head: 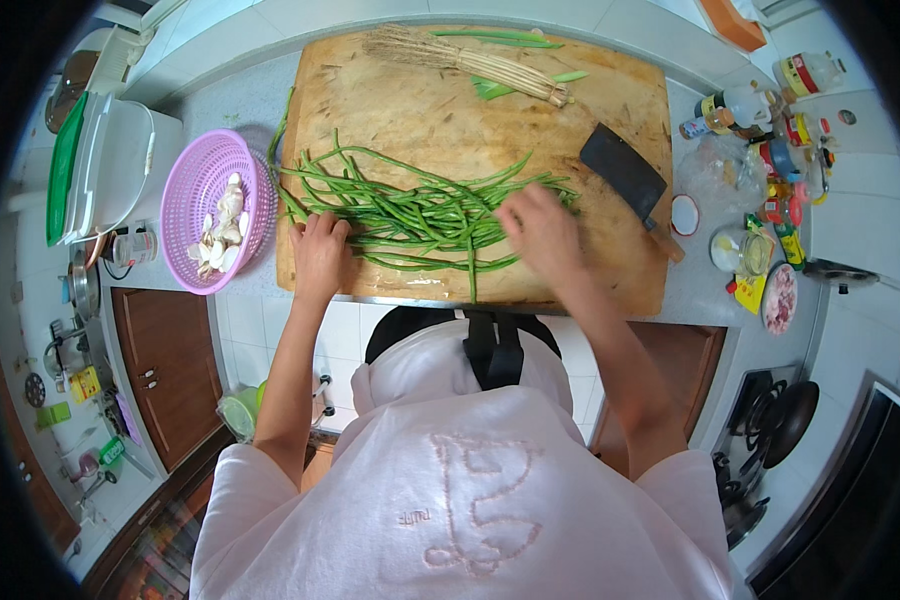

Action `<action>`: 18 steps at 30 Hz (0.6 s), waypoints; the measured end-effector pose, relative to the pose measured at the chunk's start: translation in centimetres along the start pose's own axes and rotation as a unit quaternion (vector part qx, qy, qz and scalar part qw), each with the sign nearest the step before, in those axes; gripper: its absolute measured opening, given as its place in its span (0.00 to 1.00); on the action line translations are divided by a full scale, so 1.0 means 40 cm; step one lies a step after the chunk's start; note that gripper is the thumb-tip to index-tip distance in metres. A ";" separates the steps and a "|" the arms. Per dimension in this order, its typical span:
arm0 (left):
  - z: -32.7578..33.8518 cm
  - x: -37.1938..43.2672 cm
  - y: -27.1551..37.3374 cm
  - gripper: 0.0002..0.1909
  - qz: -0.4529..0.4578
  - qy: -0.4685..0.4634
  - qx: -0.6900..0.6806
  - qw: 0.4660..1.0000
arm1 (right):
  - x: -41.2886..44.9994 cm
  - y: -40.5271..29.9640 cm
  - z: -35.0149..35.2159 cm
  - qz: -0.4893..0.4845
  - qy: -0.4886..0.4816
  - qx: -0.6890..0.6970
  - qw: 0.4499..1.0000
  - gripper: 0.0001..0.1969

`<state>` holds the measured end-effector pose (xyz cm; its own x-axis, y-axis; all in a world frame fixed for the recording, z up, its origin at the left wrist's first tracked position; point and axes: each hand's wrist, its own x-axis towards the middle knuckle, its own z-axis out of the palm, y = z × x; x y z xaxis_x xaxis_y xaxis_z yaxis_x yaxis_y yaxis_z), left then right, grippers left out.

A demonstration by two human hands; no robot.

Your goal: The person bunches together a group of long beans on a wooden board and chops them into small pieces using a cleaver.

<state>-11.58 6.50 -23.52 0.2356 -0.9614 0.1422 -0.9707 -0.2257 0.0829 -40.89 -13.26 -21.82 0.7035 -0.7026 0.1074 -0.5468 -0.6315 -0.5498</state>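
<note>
A tangled pile of green long beans (420, 206) lies across a wooden cutting board (450, 120). At the pile's left end my left hand (321, 247) rests with bent fingers against the beans. Its fingertips are partly hidden, so a grip cannot be made out. My right hand (541, 231), blurred, is over the right part of the pile; what its fingers hold is not visible. To the right, a cleaver (624, 171) with a dark blade lies flat, its wooden handle over the board's right edge. One bean hangs past the board's left side.
A purple plastic colander (171, 206) with peeled garlic (229, 225) stands left, beside a white bucket (131, 157). A straw brush (480, 64) and green leaf pieces (495, 88) lie at the board's back. Bottles (784, 142), a glass jar (754, 253) and a meat plate (780, 298) stand right.
</note>
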 end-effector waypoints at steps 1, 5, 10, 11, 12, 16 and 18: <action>-0.010 0.005 0.007 0.11 0.003 -0.001 -0.001 1.000 | -0.015 -0.043 0.003 0.051 -0.092 -0.004 0.994 0.12; -0.056 0.060 0.051 0.09 -0.005 -0.018 -0.092 0.996 | -0.096 -0.090 0.082 0.068 -0.155 -0.045 0.985 0.17; 0.028 0.178 0.064 0.05 0.002 0.043 -0.285 0.958 | -0.092 -0.084 0.067 0.072 -0.110 -0.089 0.987 0.07; 0.044 0.198 0.056 0.04 0.032 0.001 -0.249 0.968 | -0.083 -0.077 0.050 0.073 -0.109 -0.092 0.987 0.07; 0.060 0.222 0.058 0.03 0.066 -0.042 -0.216 0.973 | -0.075 -0.057 0.030 0.065 -0.074 -0.127 0.987 0.06; 0.051 0.281 0.025 0.05 0.056 -0.163 -0.320 0.932 | -0.045 0.015 0.005 0.043 0.032 -0.132 0.990 0.07; 0.059 0.305 0.023 0.06 0.047 -0.202 -0.346 0.915 | -0.043 0.026 0.012 0.045 0.047 -0.116 0.991 0.08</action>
<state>-9.70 -5.81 -24.04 -0.0201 -0.9827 -0.1843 -0.6909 -0.1196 0.7130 -42.45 -12.55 -22.95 0.6072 -0.7805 0.1490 -0.7030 -0.6151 -0.3571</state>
